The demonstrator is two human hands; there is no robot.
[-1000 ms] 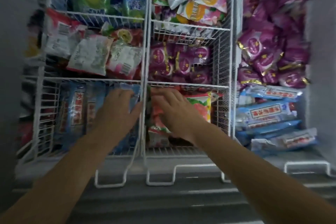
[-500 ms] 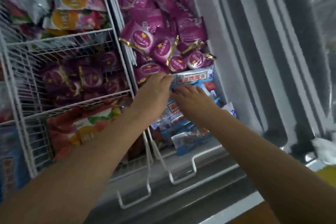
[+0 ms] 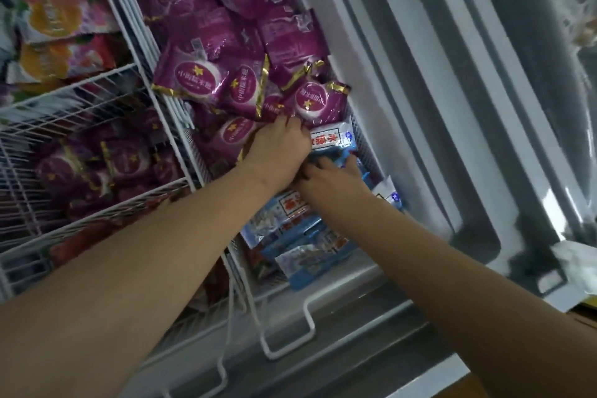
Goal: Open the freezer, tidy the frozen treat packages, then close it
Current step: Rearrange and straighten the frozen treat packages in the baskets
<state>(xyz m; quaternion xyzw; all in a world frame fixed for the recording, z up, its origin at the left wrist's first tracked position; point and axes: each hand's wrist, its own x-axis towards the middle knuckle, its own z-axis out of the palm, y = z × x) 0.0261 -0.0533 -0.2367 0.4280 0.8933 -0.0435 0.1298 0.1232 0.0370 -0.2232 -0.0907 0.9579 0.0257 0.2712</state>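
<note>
The chest freezer (image 3: 420, 81) stands open. In its rightmost wire basket (image 3: 248, 271), purple frozen treat packages (image 3: 193, 77) are heaped at the far end and blue-and-white packages (image 3: 300, 255) are stacked at the near end. My left hand (image 3: 277, 145) reaches in where the two piles meet, its fingers curled into the near edge of a purple package (image 3: 310, 100). Just below it, my right hand (image 3: 332, 179) lies on a blue package (image 3: 332, 139). Its fingertips are hidden under my left wrist.
To the left are more wire baskets (image 3: 97, 81), holding orange-and-pink packages (image 3: 55, 26), more purple packages (image 3: 97, 165) and red ones (image 3: 97, 229). The freezer's white inner wall and grey rim run along the right side. White basket handles (image 3: 290, 333) stick out at the near edge.
A second ago both hands were in the near middle baskets. They moved right into the rightmost basket, and my left hand's fingers have since curled into the purple pile.
</note>
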